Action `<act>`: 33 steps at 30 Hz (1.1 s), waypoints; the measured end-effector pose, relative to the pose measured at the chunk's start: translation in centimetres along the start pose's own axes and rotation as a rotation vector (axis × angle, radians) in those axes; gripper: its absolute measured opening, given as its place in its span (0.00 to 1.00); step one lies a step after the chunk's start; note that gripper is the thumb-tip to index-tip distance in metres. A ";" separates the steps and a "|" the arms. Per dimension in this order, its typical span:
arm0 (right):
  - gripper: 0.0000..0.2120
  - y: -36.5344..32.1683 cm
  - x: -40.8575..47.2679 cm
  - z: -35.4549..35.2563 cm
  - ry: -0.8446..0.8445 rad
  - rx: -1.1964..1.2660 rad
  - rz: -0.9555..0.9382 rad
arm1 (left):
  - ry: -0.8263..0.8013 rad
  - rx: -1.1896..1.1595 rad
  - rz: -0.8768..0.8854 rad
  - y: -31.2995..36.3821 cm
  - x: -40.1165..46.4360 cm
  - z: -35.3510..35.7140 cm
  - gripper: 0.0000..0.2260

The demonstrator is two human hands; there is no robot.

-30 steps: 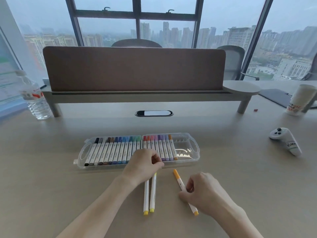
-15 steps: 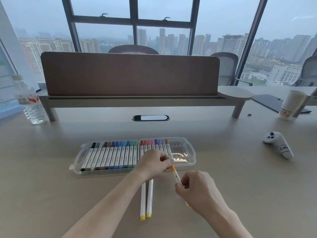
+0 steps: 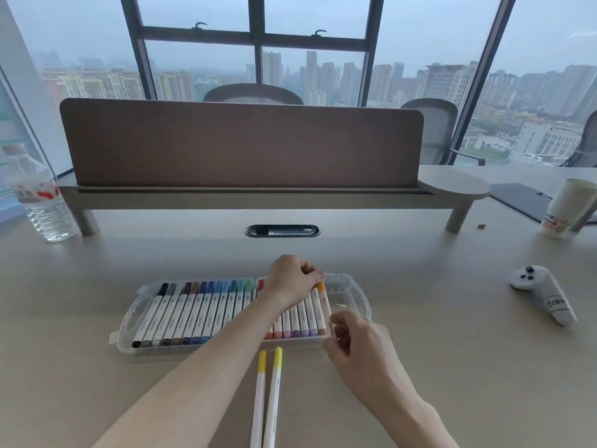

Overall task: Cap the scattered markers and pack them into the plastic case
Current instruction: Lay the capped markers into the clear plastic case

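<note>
Head view, the only one supplied. Your plastic case (image 3: pixel 352 287) lies open and flat on the bench (image 3: pixel 97 399), directly ahead of you, its two halves side by side. The left half holds a full row of capped markers (image 3: pixel 193 313) running from black through browns and blues to greens. The right half holds a shorter row, reds to purples, with bare slots at its right end.

Your left hand (image 3: pixel 292 281) reaches over the right half, fingers curled and pinched on the cap end of the orange marker (image 3: pixel 323 307). Your right hand (image 3: pixel 358 337) is closed loosely on the lower end of that same marker, at the near edge of the case. The marker sits at the right end of the row, just beside the last one there (whether it is fully seated in its slot cannot be told).

Two yellow markers (image 3: pixel 268 392) lie capped and parallel on the bench, touching or nearly so, between your forearms and just short of the case.

Well apart: a water bottle (image 3: pixel 40 202) far left, a paper cup (image 3: pixel 567 208) and a white controller (image 3: pixel 542 294) to the right.
</note>
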State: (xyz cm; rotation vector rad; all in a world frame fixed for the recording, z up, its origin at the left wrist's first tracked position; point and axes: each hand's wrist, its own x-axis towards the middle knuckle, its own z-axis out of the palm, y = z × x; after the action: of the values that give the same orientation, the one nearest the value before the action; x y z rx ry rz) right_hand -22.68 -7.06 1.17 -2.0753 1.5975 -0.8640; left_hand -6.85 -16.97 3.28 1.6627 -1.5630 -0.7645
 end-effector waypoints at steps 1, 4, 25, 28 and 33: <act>0.06 0.2 0.7 0.1 0.005 0.001 -0.012 | 0.010 0.018 -0.003 0.0 0.8 0.2 0.10; 0.04 0.6 2.4 0.4 -0.006 -0.006 -0.016 | 0.012 0.087 -0.003 -0.3 2.7 0.8 0.10; 0.09 4.0 5.2 2.4 -0.022 -0.144 -0.073 | -0.040 0.305 -0.064 -1.3 6.1 2.0 0.07; 0.08 4.1 5.0 2.6 0.025 -0.120 -0.075 | -0.060 0.297 -0.002 -1.5 5.3 1.7 0.06; 0.05 3.6 4.0 2.2 0.077 -0.073 -0.071 | 0.028 0.264 0.135 -2.5 2.5 -0.4 0.04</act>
State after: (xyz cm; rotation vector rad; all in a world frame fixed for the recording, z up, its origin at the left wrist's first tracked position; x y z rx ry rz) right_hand -23.10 -12.07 -1.78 -2.1852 1.6261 -0.9339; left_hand -4.85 -19.35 1.56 1.7218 -1.7972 -0.4790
